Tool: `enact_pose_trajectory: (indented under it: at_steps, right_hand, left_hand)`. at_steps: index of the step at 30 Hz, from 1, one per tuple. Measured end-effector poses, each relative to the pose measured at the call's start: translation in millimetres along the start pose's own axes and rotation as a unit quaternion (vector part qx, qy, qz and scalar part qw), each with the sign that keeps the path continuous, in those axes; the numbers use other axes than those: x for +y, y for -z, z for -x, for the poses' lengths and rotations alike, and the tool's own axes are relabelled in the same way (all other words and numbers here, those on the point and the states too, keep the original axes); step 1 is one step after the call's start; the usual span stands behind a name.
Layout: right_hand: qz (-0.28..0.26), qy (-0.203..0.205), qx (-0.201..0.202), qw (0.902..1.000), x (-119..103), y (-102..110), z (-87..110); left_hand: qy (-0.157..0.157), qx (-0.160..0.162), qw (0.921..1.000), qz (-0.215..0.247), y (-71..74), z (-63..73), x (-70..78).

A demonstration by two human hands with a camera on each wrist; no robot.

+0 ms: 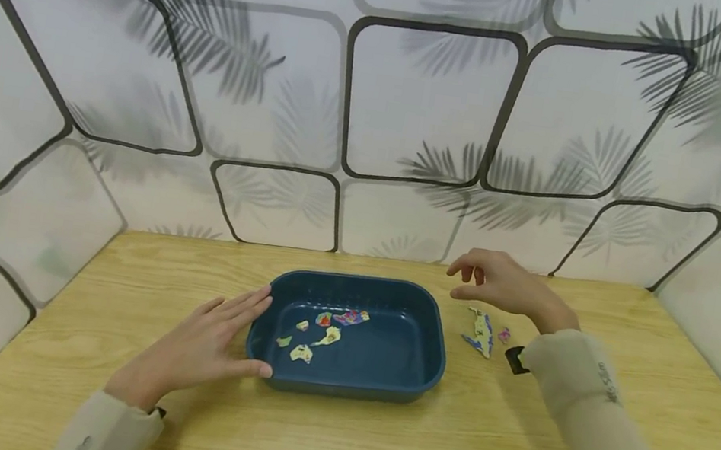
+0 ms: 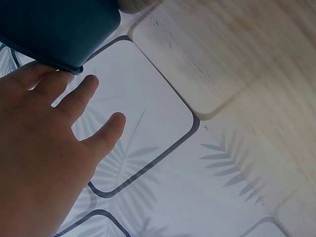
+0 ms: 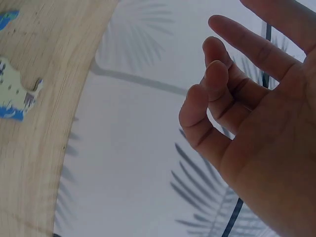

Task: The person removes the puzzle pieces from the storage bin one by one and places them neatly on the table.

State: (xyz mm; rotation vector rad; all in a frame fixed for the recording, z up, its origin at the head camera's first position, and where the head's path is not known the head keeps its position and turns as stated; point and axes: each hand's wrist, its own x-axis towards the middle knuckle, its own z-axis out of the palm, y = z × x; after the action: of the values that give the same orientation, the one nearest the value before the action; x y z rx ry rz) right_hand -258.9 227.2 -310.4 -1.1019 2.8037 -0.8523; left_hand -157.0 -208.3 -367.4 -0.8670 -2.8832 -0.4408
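A dark blue rectangular tray (image 1: pixel 351 391) lies on the table, several small flat printed cut-outs inside it, mostly toward its left half. Among them are a cream one (image 1: pixel 301 353) and a purple, red and yellow one (image 1: pixel 352 318). My left hand (image 1: pixel 205 345) rests against the tray's left end, fingers spread along the rim and thumb at the near corner. Over the table, right of the tray, hovers my right hand (image 1: pixel 498 281), its fingers loosely bent and holding nothing. Below it lie a larger cream-and-blue cut-out (image 1: pixel 480 334) and a small pink cut-out (image 1: pixel 504 335).
The light wooden table (image 1: pixel 331 436) runs back to a wall (image 1: pixel 419 102) patterned with dark outlines and leaf shadows. More of the same patterned covering stands on the left and right sides. A dark wrist strap piece (image 1: pixel 517 359) shows below the right sleeve.
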Motion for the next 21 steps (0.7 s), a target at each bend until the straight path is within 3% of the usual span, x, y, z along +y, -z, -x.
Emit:
enact_pose_trajectory:
  at_steps: [21]
  right_hand:
    - [0.011, 0.039, -0.044, 0.9982, -41, -10, -54.1]
  left_hand:
    - [-0.006, 0.002, 1.0, 0.007, -1.0, 0.7, -0.3]
